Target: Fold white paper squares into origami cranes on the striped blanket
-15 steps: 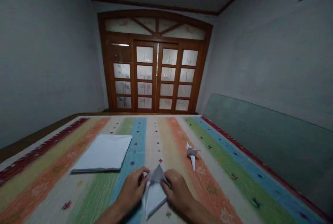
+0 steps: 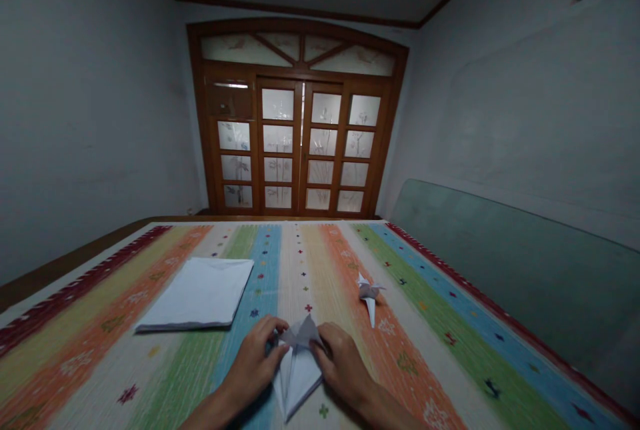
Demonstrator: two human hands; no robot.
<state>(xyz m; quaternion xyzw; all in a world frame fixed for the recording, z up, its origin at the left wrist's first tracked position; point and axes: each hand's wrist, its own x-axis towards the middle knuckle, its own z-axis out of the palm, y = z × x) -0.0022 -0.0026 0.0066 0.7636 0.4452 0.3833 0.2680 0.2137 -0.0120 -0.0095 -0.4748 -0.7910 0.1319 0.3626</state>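
Paper [image 2: 296,367] lies flat on rug [image 2: 440,350], point toward the person, likely so the rug backs the creases. Left hand [image 2: 256,362] and right hand [image 2: 344,367] flank it, fingers curled shut, each pinching an upper flap, paper directly between them. Folded crane [image 2: 369,295] is parked clear to the right and sheet stack [image 2: 200,293] to the left.

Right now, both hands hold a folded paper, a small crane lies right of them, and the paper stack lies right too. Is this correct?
No. The head view shows the stack on the left of the hands. The rest holds: left hand and right hand hold the folded paper, and the crane lies right of them.
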